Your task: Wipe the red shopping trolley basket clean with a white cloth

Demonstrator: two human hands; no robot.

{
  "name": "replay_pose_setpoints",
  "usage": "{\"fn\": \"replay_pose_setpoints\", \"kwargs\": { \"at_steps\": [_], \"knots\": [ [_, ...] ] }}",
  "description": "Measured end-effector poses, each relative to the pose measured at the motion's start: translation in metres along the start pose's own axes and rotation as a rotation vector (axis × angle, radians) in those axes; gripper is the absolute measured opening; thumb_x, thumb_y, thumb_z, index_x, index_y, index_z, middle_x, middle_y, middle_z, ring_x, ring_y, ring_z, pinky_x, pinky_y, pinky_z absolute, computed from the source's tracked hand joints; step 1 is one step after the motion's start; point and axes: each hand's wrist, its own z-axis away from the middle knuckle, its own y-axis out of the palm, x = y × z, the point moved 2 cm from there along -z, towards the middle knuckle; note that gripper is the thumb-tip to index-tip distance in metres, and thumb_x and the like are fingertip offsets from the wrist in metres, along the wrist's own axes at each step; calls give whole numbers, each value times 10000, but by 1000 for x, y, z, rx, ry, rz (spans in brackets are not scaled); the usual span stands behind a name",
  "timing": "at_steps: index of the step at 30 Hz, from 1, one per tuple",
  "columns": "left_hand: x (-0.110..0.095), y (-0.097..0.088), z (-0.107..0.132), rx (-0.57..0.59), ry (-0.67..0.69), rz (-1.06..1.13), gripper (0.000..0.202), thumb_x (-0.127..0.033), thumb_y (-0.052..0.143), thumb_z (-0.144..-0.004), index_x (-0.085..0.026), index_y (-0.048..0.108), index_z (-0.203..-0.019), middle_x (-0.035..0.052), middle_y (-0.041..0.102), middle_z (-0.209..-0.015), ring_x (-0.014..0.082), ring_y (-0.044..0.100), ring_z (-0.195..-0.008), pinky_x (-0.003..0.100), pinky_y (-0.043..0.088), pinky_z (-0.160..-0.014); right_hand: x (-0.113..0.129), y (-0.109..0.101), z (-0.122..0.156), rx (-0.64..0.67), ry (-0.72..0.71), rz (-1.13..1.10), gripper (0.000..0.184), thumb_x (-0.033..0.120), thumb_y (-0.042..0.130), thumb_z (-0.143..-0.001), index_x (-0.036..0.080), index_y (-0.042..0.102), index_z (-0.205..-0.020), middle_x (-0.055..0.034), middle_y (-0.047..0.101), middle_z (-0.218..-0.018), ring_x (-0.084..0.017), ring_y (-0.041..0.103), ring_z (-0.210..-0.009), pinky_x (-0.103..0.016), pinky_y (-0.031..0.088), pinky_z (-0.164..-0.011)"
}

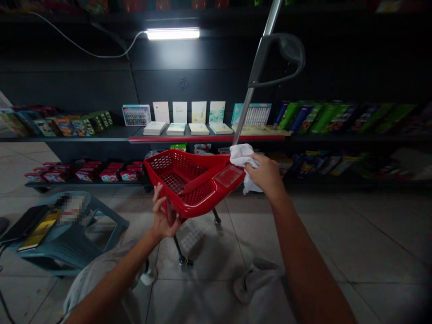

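Right hand (265,174) pinching white cloth (240,154) at red basket (199,209)

The right hand is gripping the bunched cloth at the basket's right end, beside a metal pole (243,110). The left hand (164,217) is resting against the near left side, fingers spreading. The basket is standing on slim legs (177,246) above the floor (337,252), before a red-edged shelf (202,140).

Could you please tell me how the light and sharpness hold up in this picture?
Head view: the tube lamp is blown out, its glow pooling on the panel below; same head view: the far right is dark, packets there blurred; head view again: glossy highlights on the red basket, and a pixelated patch over the stool.
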Motion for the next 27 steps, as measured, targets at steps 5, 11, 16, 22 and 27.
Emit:
{"fn": "replay_pose_setpoints", "kwargs": {
  "at_steps": [5,11,16,22,27],
  "knots": [
    [-86,-19,-51,123,202,21,522,-407,551,-862,-304,485,-1370,90,635,-1316,334,598,-1292,625,412,-1136,25,-6,-1,131,-2,212,305,226,553,-906,153,774,-1103,-170,753,-1103,-276,694,-1008,-324,493,-858],
    [-127,-5,-100,451,-113,-405,314,-408,569,-984,-186,628,-1199,107,757,-1072,272,717,-937,394,516,-783,47,-3,-20,330,-17,349,290,263,575,-925,153,781,-1096,-178,764,-1131,-276,719,-1030,-313,495,-853],
    [-110,7,-102,456,-113,-501,263,-435,546,-1022,-208,642,-929,65,745,-837,229,701,-748,347,441,-676,64,15,-39,335,-116,234,300,240,565,-931,178,779,-1131,-144,778,-1153,-254,728,-1076,-280,503,-889],
    [-107,8,-98,366,-90,-493,241,-438,593,-993,-220,640,-902,60,742,-803,226,687,-726,345,413,-651,112,38,-55,639,-184,349,308,191,635,-887,153,795,-1147,-195,772,-1161,-307,751,-1036,-342,551,-835],
    [-109,8,-97,367,-93,-484,216,-418,611,-976,-212,663,-936,63,745,-811,230,691,-734,354,415,-662,182,60,-42,904,-517,353,243,183,731,-809,111,814,-1026,-176,797,-1024,-270,758,-915,-282,531,-739]
  ]
}}
